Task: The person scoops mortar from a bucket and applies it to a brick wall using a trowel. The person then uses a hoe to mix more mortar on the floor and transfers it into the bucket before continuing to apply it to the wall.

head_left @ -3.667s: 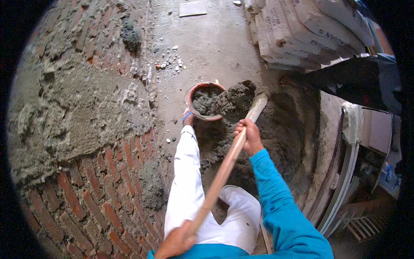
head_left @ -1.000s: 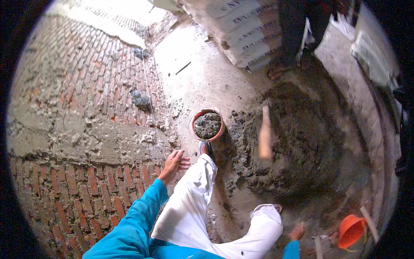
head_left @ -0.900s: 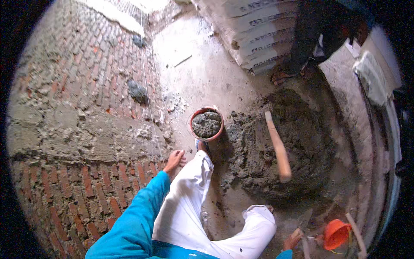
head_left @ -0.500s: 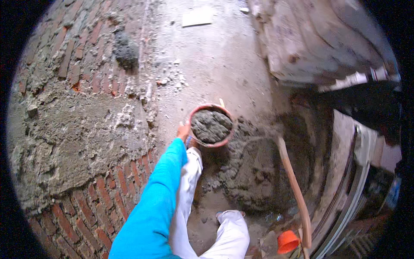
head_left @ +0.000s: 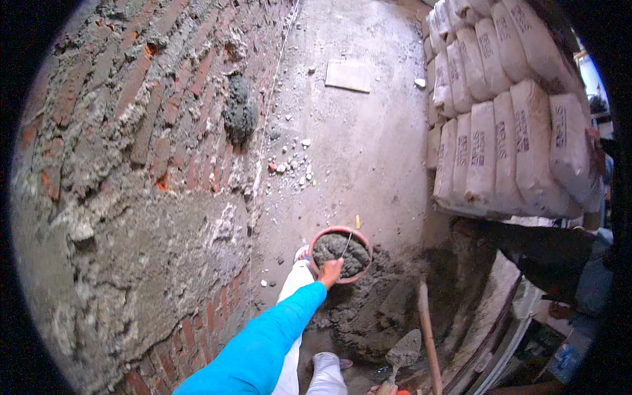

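A round orange bucket (head_left: 315, 241) full of grey mortar stands on the concrete floor at the edge of a wet mortar pile (head_left: 375, 309). My left hand (head_left: 329, 271), on a blue-sleeved arm, grips the bucket's near rim. My white-trousered leg and shoe lie just left of the bucket. A steel trowel (head_left: 403, 349) is above the pile's near edge, its handle running to the lower edge of the picture. Only a sliver of my right hand (head_left: 376, 390) shows there, closed on that handle.
A brick wall (head_left: 131, 164) partly coated with rough mortar fills the left, with a string line (head_left: 263, 145) along it. Stacked cement sacks (head_left: 500, 131) rise at the right. A wooden shovel handle (head_left: 428, 336) stands in the pile. Another person's dark legs (head_left: 546, 257) are at the right.
I let go of the shovel, whose handle now stands in the pile. My left hand moved from the wall to the bucket's rim. The trowel has come into view.
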`<action>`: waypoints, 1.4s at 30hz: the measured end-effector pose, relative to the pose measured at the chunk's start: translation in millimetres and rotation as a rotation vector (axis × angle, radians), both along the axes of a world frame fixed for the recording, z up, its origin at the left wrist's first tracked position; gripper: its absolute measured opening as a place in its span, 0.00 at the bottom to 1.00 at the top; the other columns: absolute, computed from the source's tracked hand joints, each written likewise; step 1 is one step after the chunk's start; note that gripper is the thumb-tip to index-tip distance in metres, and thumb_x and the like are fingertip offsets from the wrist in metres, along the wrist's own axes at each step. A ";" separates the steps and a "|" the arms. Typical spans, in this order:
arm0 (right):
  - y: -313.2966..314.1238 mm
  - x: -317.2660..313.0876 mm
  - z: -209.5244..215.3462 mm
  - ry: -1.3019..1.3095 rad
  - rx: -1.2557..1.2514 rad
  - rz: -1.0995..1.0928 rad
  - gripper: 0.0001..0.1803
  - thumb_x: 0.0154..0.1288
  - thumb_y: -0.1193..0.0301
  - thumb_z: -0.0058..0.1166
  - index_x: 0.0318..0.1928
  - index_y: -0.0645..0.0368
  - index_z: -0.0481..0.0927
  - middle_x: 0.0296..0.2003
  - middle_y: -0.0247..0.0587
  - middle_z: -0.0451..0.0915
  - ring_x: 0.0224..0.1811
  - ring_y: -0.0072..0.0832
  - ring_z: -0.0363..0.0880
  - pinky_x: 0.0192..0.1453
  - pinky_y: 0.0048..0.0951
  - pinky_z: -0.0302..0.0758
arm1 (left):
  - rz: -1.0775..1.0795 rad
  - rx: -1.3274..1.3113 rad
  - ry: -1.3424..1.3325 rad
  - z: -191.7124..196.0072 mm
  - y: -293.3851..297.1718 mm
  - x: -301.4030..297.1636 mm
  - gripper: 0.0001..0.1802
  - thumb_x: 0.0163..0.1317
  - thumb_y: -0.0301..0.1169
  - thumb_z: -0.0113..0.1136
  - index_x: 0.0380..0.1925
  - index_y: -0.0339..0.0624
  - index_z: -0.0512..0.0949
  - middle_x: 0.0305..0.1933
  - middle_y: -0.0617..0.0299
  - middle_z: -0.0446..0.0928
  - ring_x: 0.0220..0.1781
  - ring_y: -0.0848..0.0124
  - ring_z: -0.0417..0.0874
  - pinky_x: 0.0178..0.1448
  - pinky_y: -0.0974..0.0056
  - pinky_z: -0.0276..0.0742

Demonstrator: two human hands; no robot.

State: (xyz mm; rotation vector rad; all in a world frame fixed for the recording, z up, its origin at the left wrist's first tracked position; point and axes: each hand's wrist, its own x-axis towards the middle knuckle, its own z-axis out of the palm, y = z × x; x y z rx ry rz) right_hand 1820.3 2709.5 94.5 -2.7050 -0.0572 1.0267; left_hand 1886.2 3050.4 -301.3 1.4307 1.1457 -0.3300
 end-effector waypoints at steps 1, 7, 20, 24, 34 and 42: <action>6.5 6.0 6.6 -0.043 0.003 0.026 0.32 0.63 0.60 0.58 0.62 0.66 0.68 0.56 0.59 0.69 0.59 0.53 0.68 0.63 0.44 0.67 | -0.044 0.079 0.077 6.4 -6.0 11.2 0.33 0.68 0.57 0.43 0.38 0.37 0.84 0.40 0.41 0.83 0.49 0.41 0.81 0.53 0.45 0.74; 65.2 64.1 45.2 -0.184 0.006 0.066 0.22 0.62 0.67 0.56 0.55 0.62 0.74 0.46 0.51 0.72 0.50 0.48 0.73 0.56 0.44 0.71 | 0.192 -0.165 0.215 72.7 36.8 76.6 0.38 0.63 0.62 0.51 0.45 0.31 0.83 0.50 0.40 0.82 0.56 0.48 0.81 0.59 0.50 0.73; 216.3 226.5 124.0 -0.254 0.233 -0.114 0.16 0.57 0.76 0.54 0.47 0.63 0.77 0.46 0.52 0.71 0.48 0.48 0.73 0.56 0.44 0.71 | 0.156 -0.204 -0.133 245.2 219.6 229.9 0.35 0.69 0.56 0.49 0.42 0.28 0.82 0.39 0.41 0.84 0.46 0.56 0.84 0.51 0.54 0.75; 278.4 309.4 53.8 -0.046 0.346 -0.643 0.29 0.63 0.74 0.57 0.63 0.67 0.64 0.37 0.39 0.76 0.26 0.27 0.73 0.31 0.33 0.75 | 0.207 -0.083 -0.201 211.1 294.1 292.1 0.31 0.71 0.53 0.52 0.36 0.31 0.83 0.26 0.60 0.81 0.28 0.71 0.77 0.31 0.60 0.72; 451.9 555.3 -125.5 0.185 0.499 0.026 0.16 0.59 0.71 0.60 0.46 0.62 0.73 0.39 0.49 0.81 0.37 0.42 0.80 0.45 0.41 0.76 | 0.584 -0.068 -0.115 54.0 408.9 455.2 0.27 0.70 0.54 0.53 0.37 0.36 0.80 0.33 0.63 0.77 0.37 0.73 0.75 0.42 0.62 0.71; 530.3 612.0 -225.6 -0.003 0.312 0.354 0.17 0.57 0.67 0.59 0.43 0.61 0.72 0.34 0.57 0.82 0.37 0.55 0.82 0.41 0.47 0.76 | 0.556 -0.203 -0.218 40.3 441.9 453.5 0.22 0.72 0.47 0.50 0.27 0.41 0.74 0.22 0.65 0.72 0.23 0.73 0.74 0.29 0.63 0.71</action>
